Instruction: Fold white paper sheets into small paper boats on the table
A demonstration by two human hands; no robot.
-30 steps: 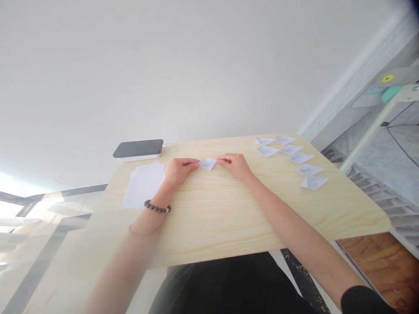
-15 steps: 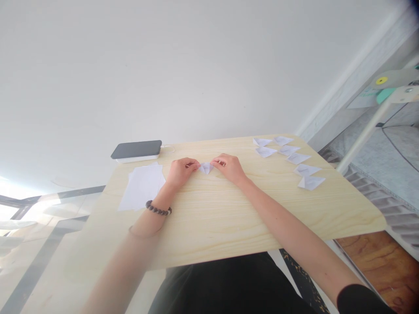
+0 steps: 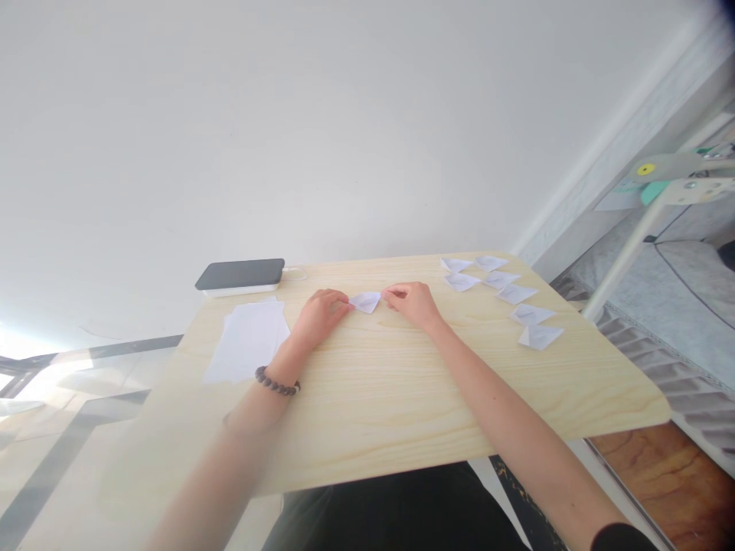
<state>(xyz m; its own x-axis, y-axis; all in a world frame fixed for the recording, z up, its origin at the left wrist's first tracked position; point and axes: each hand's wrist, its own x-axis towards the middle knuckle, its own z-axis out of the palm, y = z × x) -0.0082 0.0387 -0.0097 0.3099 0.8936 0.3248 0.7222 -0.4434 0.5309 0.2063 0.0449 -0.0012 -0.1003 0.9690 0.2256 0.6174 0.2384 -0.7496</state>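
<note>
The small folded piece (image 3: pixel 366 304) is of thin white paper, matt and with creases; the 7 folded shapes (image 3: pixel 540 337) look like the same paper. The loose sheets (image 3: pixel 249 340) are also paper, smooth and without shine. The table top (image 3: pixel 373 413) has a pale wood grain and a smooth, satin finish. The flat device (image 3: pixel 241 272) seems to be plastic, smooth and dark on top. The bracelet (image 3: pixel 276 383) has dark, matt beads. The black garment (image 3: pixel 396 513) is matt cloth, and the wall (image 3: pixel 344 130) is smooth and matt.

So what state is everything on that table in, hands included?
Folded paper: creased into a pointed shape
Left hand: pinching the paper's left end
Right hand: closed at its right end
Seven other papers: folded
Loose sheets: flat, unevenly stacked
Dark-topped slab: lying flat, plugged in at one end
</note>
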